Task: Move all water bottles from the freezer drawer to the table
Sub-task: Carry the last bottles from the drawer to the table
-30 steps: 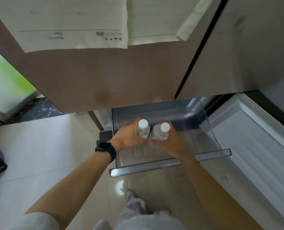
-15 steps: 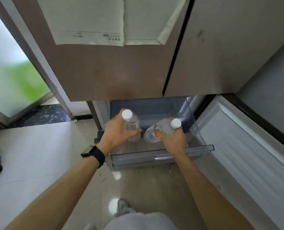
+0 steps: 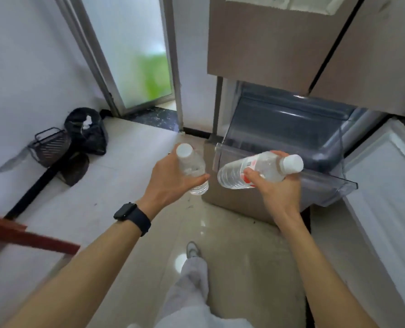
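1. Head view: my left hand (image 3: 170, 183) wraps its fingers around an upright water bottle (image 3: 192, 169) above the floor.
2. My right hand (image 3: 276, 188) grips a tilted labelled bottle (image 3: 251, 172) over the open freezer drawer (image 3: 324, 185) rim.

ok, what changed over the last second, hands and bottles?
Both hands lifted their clear plastic white-capped water bottles out of the clear freezer drawer and swung left. The left hand holds its bottle upright over the floor; the right hand has tipped its bottle sideways. Grips unchanged; drawer stays open.
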### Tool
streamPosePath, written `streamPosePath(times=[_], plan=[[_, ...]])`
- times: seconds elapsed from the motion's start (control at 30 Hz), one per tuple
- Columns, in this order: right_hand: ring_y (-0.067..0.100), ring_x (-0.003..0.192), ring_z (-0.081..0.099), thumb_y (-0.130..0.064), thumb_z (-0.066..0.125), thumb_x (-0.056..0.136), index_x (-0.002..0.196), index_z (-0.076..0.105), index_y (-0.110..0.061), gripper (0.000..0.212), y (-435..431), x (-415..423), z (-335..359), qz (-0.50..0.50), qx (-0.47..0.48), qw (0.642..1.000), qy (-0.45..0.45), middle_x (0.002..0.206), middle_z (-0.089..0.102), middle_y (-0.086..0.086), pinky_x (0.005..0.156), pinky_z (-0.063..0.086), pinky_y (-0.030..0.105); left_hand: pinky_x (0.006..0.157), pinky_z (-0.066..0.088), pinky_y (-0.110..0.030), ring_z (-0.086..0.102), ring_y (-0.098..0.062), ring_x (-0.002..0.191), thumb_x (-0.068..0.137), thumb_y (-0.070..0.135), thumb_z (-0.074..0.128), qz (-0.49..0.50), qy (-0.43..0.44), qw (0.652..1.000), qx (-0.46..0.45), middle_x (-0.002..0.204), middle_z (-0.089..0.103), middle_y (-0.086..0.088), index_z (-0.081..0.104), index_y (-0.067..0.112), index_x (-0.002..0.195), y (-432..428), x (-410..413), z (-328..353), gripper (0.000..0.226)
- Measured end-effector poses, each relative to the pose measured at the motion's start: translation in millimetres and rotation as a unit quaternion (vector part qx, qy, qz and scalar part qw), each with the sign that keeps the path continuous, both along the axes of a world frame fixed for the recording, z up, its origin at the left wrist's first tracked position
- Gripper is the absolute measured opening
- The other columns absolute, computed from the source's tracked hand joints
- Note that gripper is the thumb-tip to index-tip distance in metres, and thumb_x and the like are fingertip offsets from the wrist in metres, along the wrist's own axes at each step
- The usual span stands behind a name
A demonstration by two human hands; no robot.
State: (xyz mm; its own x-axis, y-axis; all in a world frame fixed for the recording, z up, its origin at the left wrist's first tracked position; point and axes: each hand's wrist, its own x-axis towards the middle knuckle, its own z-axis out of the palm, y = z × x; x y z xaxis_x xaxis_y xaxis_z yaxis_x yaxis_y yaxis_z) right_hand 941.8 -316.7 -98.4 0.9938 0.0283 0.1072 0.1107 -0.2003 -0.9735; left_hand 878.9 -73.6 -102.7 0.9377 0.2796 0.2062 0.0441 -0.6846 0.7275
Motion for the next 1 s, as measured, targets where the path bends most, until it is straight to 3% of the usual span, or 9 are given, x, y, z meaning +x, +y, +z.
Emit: streamPosePath(times=[0.1, 0.3, 0.37, 0.5, 0.67, 0.77, 0.9, 1.0], plan=[[-0.005, 0.094, 0.062, -0.033, 0.091, 0.065, 0.109, 0.059, -0.042, 0.056, 31, -52, -14, 0.09, -0.056, 0.994, 0.032, 0.098, 0.064, -0.026, 0.074, 0.054, 0.019, 0.07, 0.046, -0.022, 0.059, -0.007, 0.086, 0.061, 0.071, 0.078, 0.069, 0.054, 0.996, 0.003, 0.098, 0.063, 0.016, 0.048, 0.039, 0.119, 23, -76, -16, 0.073], [-0.01, 0.086, 0.062, -0.048, 0.083, 0.058, 0.106, 0.057, -0.048, 0.055, 113, -158, -38, 0.291, -0.143, 0.945, 0.043, 0.095, 0.064, -0.034, 0.061, 0.045, 0.005, 0.071, 0.051, -0.026, 0.06, -0.004, 0.086, 0.062, 0.072, 0.076, 0.197, 0.082, 0.977, -0.006, 0.097, 0.062, 0.019, 0.045, 0.048, 0.115, 72, -240, -39, 0.066], [-0.007, 0.088, 0.062, -0.054, 0.081, 0.056, 0.11, 0.055, -0.05, 0.06, 146, -196, -42, 0.348, -0.179, 0.919, 0.042, 0.094, 0.064, -0.03, 0.065, 0.045, 0.011, 0.07, 0.052, -0.025, 0.059, 0.0, 0.085, 0.062, 0.076, 0.075, 0.244, 0.091, 0.965, -0.009, 0.095, 0.061, 0.022, 0.043, 0.051, 0.113, 89, -296, -44, 0.065], [-0.016, 0.088, 0.056, -0.059, 0.079, 0.056, 0.112, 0.049, -0.052, 0.064, 219, -282, -46, 0.445, -0.214, 0.869, 0.021, 0.099, 0.055, -0.042, 0.063, 0.042, 0.013, 0.068, 0.044, -0.013, 0.058, -0.002, 0.087, 0.06, 0.079, 0.073, 0.334, 0.092, 0.938, -0.025, 0.098, 0.057, 0.025, 0.039, 0.054, 0.112, 123, -416, -47, 0.066], [-0.02, 0.086, 0.054, -0.062, 0.079, 0.052, 0.104, 0.046, -0.054, 0.062, 307, -404, -46, 0.528, -0.23, 0.817, -0.013, 0.09, 0.061, -0.03, 0.059, 0.039, 0.007, 0.072, 0.046, -0.021, 0.058, -0.004, 0.091, 0.059, 0.077, 0.073, 0.421, 0.101, 0.9, -0.048, 0.104, 0.06, 0.021, 0.042, 0.051, 0.114, 167, -564, -48, 0.068], [-0.015, 0.085, 0.056, -0.063, 0.077, 0.051, 0.108, 0.047, -0.047, 0.066, 357, -476, -47, 0.574, -0.228, 0.786, -0.035, 0.093, 0.061, -0.026, 0.062, 0.039, 0.006, 0.072, 0.048, -0.024, 0.06, -0.004, 0.09, 0.06, 0.075, 0.074, 0.466, 0.102, 0.877, -0.057, 0.099, 0.062, 0.02, 0.045, 0.048, 0.113, 194, -647, -49, 0.066], [-0.007, 0.091, 0.057, -0.064, 0.076, 0.054, 0.113, 0.046, -0.046, 0.068, 416, -565, -47, 0.625, -0.215, 0.748, -0.06, 0.098, 0.06, -0.026, 0.066, 0.041, 0.01, 0.084, 0.05, -0.032, 0.06, -0.012, 0.098, 0.062, 0.073, 0.075, 0.527, 0.112, 0.84, -0.067, 0.108, 0.064, 0.015, 0.048, 0.041, 0.122, 226, -739, -49, 0.073], [-0.006, 0.09, 0.057, -0.061, 0.079, 0.061, 0.115, 0.044, -0.044, 0.067, 453, -624, -46, 0.656, -0.212, 0.721, -0.072, 0.099, 0.058, -0.027, 0.066, 0.04, 0.01, 0.077, 0.042, -0.029, 0.056, -0.01, 0.097, 0.062, 0.073, 0.075, 0.568, 0.117, 0.811, -0.072, 0.105, 0.059, 0.017, 0.046, 0.04, 0.124, 249, -798, -51, 0.076]])
